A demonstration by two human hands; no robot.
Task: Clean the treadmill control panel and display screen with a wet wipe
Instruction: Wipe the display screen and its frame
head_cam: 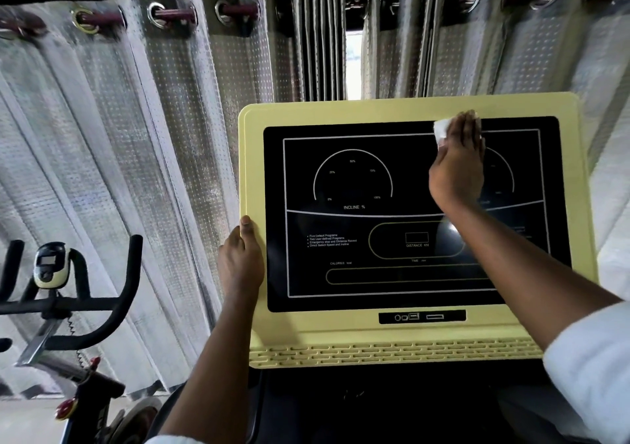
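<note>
The treadmill control panel (341, 331) is a pale yellow frame around a black display screen (354, 266) with white dial and text markings. My right hand (458, 164) presses a white wet wipe (442, 130) against the screen's upper right, near the top border; most of the wipe is hidden under the fingers. My left hand (240, 259) grips the panel's left edge, thumb lying on the yellow frame and fingers hidden behind it.
Grey eyelet curtains (153, 130) hang close behind the panel, with a bright gap (353, 65) at the centre. An exercise bike (64, 293) with black handlebars stands at the lower left. A slot strip (422, 317) sits below the screen.
</note>
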